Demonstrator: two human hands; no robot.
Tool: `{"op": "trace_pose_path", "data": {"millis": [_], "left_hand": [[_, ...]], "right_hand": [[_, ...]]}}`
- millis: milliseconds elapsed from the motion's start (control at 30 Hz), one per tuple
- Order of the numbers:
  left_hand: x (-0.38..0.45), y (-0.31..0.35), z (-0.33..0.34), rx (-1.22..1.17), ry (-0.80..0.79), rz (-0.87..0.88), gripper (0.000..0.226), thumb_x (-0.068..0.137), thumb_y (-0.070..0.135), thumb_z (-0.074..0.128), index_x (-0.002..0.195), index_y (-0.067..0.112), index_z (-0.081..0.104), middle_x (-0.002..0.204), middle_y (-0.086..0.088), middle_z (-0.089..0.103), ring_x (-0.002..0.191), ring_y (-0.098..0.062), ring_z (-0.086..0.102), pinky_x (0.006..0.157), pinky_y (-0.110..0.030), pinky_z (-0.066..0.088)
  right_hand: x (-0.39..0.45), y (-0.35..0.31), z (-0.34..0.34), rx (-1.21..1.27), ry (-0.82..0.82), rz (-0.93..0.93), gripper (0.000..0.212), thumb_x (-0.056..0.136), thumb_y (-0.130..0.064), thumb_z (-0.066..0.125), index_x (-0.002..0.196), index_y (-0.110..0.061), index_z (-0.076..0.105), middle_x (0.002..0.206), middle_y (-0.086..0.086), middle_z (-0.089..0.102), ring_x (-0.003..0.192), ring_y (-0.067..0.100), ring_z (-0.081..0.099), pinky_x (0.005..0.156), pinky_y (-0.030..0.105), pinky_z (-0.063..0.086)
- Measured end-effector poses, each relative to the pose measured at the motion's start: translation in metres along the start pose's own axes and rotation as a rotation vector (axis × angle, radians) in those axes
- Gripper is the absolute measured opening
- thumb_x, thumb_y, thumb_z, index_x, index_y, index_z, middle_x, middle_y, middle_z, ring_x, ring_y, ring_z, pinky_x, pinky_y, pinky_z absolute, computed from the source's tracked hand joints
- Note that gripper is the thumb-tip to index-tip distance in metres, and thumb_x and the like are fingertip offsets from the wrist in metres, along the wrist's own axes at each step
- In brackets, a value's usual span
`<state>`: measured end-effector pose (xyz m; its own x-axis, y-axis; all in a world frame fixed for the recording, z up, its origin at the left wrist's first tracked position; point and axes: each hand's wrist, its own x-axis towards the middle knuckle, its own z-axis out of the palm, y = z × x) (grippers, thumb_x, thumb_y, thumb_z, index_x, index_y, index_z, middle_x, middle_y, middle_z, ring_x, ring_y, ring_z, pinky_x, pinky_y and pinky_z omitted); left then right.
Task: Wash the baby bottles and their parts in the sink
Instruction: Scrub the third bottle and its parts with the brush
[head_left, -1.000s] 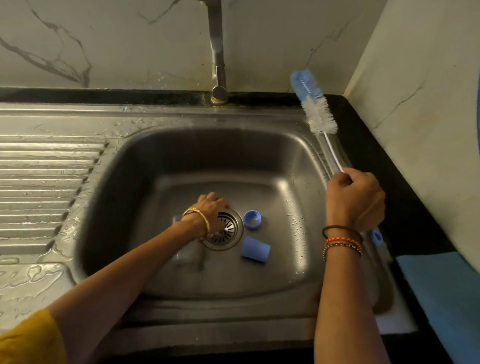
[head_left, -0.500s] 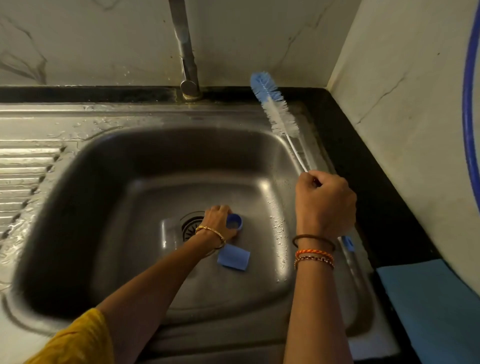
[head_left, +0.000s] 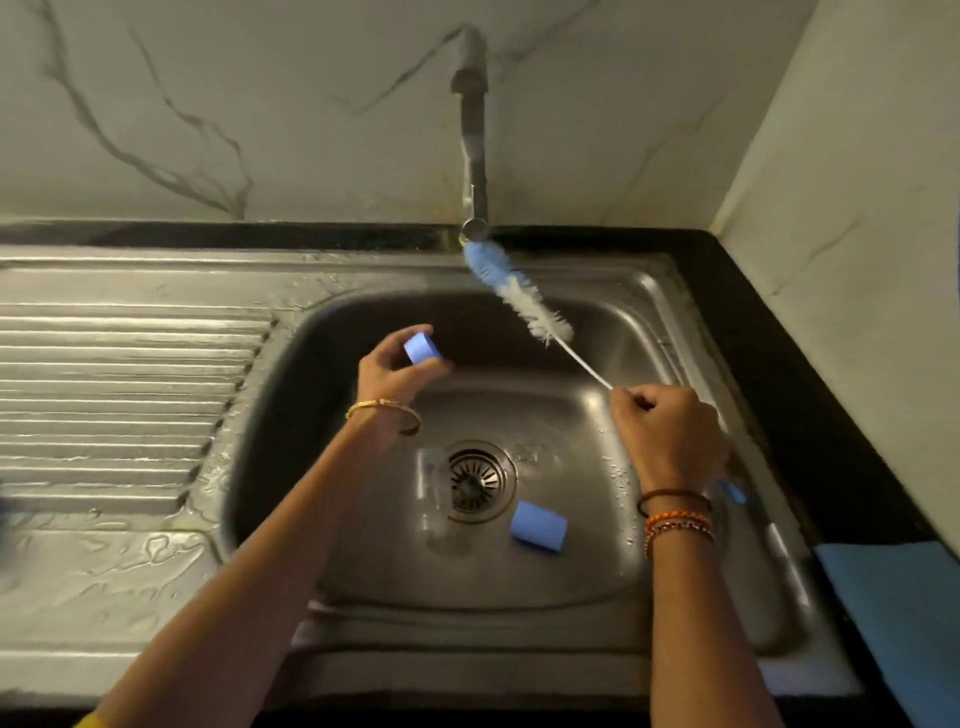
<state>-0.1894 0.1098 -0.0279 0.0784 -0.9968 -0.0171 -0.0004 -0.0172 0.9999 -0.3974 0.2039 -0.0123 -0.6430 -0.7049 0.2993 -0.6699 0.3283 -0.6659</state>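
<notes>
Your steel sink (head_left: 649, 312) had a blue cap (head_left: 537, 525) lying next to the drain (head_left: 475, 480), plus a clear bottle (head_left: 434, 499) beside it.

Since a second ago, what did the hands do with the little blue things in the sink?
The left hand took the small blue ring from beside the drain and lifted it. The right hand kept gripping the bottle brush, swinging its head toward the tap. The blue cap and clear bottle stayed put.

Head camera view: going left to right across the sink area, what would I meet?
Ribbed steel draining board → small blue ring cap pinched by the left hand → round metal drain strainer → blue cylindrical cap → right hand → blue cloth.
</notes>
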Motion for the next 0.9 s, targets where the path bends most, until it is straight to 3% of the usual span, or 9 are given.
{"op": "trace_pose_path", "data": {"millis": [133, 200, 267, 367, 500, 667, 800, 900], "left_hand": [[0.007, 0.0, -0.028, -0.3, 0.159, -0.107, 0.023, 0.08, -0.002, 0.065, 0.088, 0.018, 0.058, 0.069, 0.001, 0.06, 0.048, 0.0, 0.058, 0.049, -0.013, 0.042], [0.015, 0.005, -0.042, -0.42, 0.199, -0.12, 0.013, 0.086, 0.008, 0.062, 0.086, 0.02, 0.057, 0.068, 0.003, 0.064, 0.053, -0.002, 0.061, 0.052, -0.015, 0.047], [0.023, 0.014, -0.056, -0.478, 0.18, -0.066, 0.003, 0.091, 0.018, 0.056, 0.094, 0.02, 0.056, 0.082, 0.0, 0.065, 0.063, -0.007, 0.063, 0.059, -0.016, 0.052], [0.029, 0.023, -0.067, -0.515, 0.237, -0.004, 0.019, 0.095, 0.022, 0.05, 0.114, 0.018, 0.054, 0.099, -0.001, 0.062, 0.074, -0.011, 0.065, 0.071, -0.019, 0.054], [0.034, 0.03, -0.075, -0.614, 0.363, -0.003, 0.03, 0.098, 0.023, 0.045, 0.123, 0.009, 0.052, 0.1, 0.001, 0.058, 0.088, -0.013, 0.061, 0.077, -0.019, 0.051], [0.03, 0.028, -0.08, -0.456, 0.35, 0.006, 0.027, 0.097, 0.017, 0.044, 0.117, 0.002, 0.055, 0.108, -0.009, 0.058, 0.1, -0.019, 0.057, 0.094, -0.031, 0.047], [0.032, 0.029, -0.081, -0.376, 0.415, -0.015, 0.014, 0.096, 0.017, 0.042, 0.1, 0.01, 0.054, 0.092, -0.004, 0.056, 0.095, -0.02, 0.053, 0.081, -0.025, 0.046], [0.035, 0.027, -0.079, -0.259, 0.467, -0.047, 0.022, 0.1, 0.031, 0.034, 0.092, 0.016, 0.048, 0.092, -0.001, 0.049, 0.088, -0.013, 0.049, 0.079, -0.026, 0.041]], "right_hand": [[-0.001, -0.004, 0.012, 0.015, -0.144, -0.122, 0.024, 0.076, -0.026, 0.062, 0.058, -0.011, 0.064, 0.045, -0.005, 0.045, 0.055, 0.022, 0.051, 0.049, 0.025, 0.029], [-0.001, -0.009, 0.018, 0.031, -0.147, -0.198, 0.019, 0.075, -0.029, 0.063, 0.062, -0.015, 0.068, 0.047, -0.011, 0.046, 0.056, 0.016, 0.051, 0.05, 0.022, 0.029], [-0.002, -0.012, 0.021, 0.083, -0.1, -0.274, 0.018, 0.075, -0.031, 0.065, 0.064, -0.017, 0.07, 0.053, -0.008, 0.055, 0.057, 0.014, 0.054, 0.052, 0.022, 0.033], [-0.001, -0.012, 0.022, 0.151, -0.027, -0.365, 0.016, 0.077, -0.026, 0.071, 0.067, -0.013, 0.071, 0.062, -0.001, 0.066, 0.057, 0.016, 0.058, 0.051, 0.021, 0.037], [0.001, -0.009, 0.02, 0.125, 0.013, -0.468, 0.015, 0.075, -0.02, 0.074, 0.064, -0.011, 0.071, 0.059, 0.002, 0.064, 0.052, 0.021, 0.057, 0.049, 0.024, 0.04], [-0.003, -0.011, 0.024, 0.103, 0.004, -0.597, 0.018, 0.075, -0.024, 0.074, 0.063, -0.01, 0.071, 0.056, 0.002, 0.063, 0.049, 0.022, 0.057, 0.046, 0.031, 0.046], [-0.006, -0.01, 0.021, 0.12, -0.01, -0.693, 0.031, 0.079, -0.037, 0.062, 0.062, -0.013, 0.07, 0.054, -0.001, 0.06, 0.046, 0.018, 0.054, 0.045, 0.029, 0.039], [-0.011, -0.011, 0.02, 0.098, -0.075, -0.757, 0.035, 0.078, -0.044, 0.06, 0.059, -0.016, 0.069, 0.051, -0.004, 0.057, 0.044, 0.015, 0.051, 0.046, 0.027, 0.035]]}}
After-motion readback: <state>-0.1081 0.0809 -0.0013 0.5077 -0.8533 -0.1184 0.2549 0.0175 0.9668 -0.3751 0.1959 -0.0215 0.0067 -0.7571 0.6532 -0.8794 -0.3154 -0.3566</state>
